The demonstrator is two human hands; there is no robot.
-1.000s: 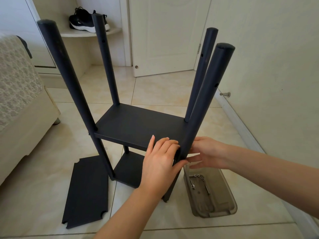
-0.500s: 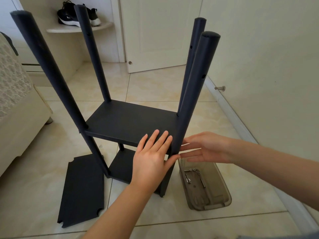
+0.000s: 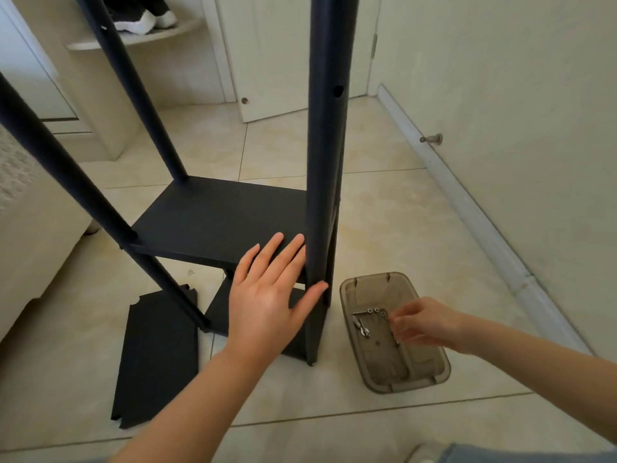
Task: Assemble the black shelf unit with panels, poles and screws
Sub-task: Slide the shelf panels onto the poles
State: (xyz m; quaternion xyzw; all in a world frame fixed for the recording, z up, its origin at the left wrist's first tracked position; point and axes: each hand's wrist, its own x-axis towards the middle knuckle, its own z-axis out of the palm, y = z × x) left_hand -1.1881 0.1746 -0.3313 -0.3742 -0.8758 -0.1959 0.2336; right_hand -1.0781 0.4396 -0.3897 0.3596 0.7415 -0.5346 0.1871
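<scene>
The black shelf unit stands on the tiled floor with its middle panel (image 3: 217, 222) fixed between the upright poles and a lower panel (image 3: 220, 309) beneath it. My left hand (image 3: 267, 295) lies flat on the middle panel's near right corner, thumb against the near right pole (image 3: 325, 145). My right hand (image 3: 424, 324) hovers blurred over the brown plastic tray (image 3: 430, 379), its curled fingertips at the screws (image 3: 364, 324) lying in the tray's far end. Whether it holds a screw is unclear. A loose black panel (image 3: 157, 355) lies flat on the floor to the left.
A cream upholstered piece of furniture (image 3: 26, 228) stands close on the left. The wall and skirting run along the right, with a metal door stop (image 3: 432, 139). A white door is behind, and shoes (image 3: 143, 18) sit on a corner shelf.
My right hand left the near right pole and dropped to the tray's screws. My left hand's fingers straightened on the panel. The view moved closer and lower.
</scene>
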